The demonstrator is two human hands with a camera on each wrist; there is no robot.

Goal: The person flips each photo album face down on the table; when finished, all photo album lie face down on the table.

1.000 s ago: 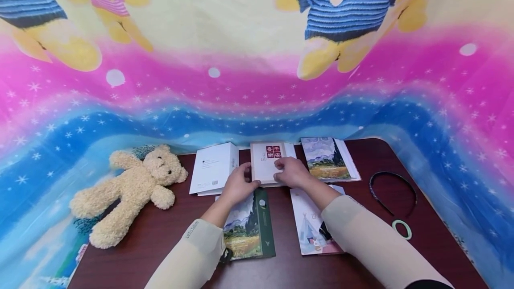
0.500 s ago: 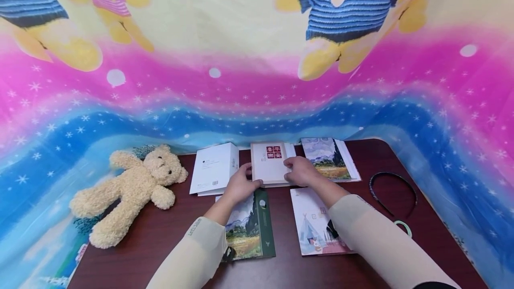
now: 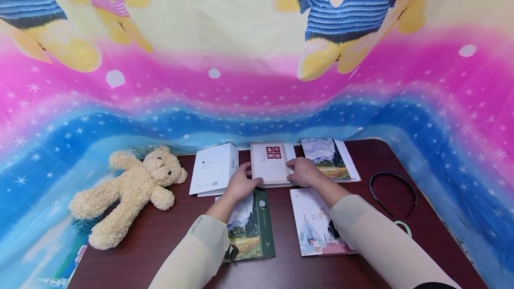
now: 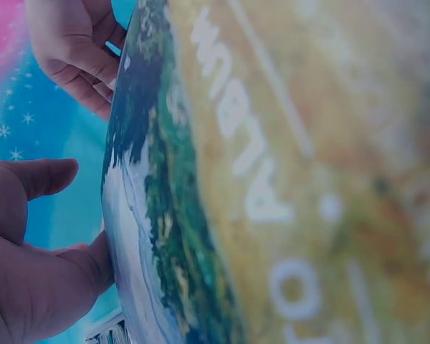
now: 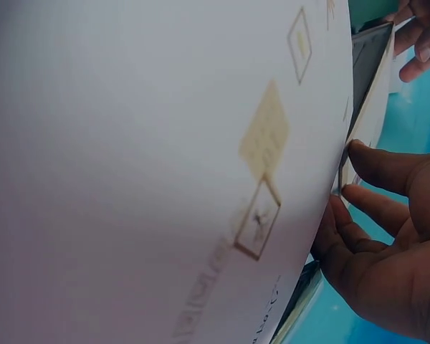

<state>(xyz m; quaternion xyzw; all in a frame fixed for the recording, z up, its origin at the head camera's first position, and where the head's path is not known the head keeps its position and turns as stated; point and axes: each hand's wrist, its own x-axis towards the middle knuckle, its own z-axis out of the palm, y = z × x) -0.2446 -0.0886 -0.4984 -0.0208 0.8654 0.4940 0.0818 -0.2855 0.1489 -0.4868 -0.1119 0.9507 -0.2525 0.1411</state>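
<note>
A beige album (image 3: 268,164) with red squares of Chinese characters on its cover lies at the back middle of the table, in the head view. My left hand (image 3: 241,183) is at its front left corner, thumb and fingers spread apart. At its right edge, my right hand (image 3: 306,173) pinches the cover between thumb and fingers. The right wrist view shows that thumb (image 5: 376,163) and fingertips against the edge. Below my left hand lies a green landscape album (image 3: 246,231), partly under the forearm. A white album with a tent picture (image 3: 311,231) lies below my right forearm.
A white album (image 3: 214,168) stands left of the beige one, and another landscape album (image 3: 326,159) lies right of it. A teddy bear (image 3: 140,186) lies at the left. A headband (image 3: 413,186) and a pale green ring (image 3: 405,225) are at the right of the table (image 3: 281,271).
My right hand has slid rightward from the middle of the beige album's cover to its right edge. My left hand has stayed at the left corner.
</note>
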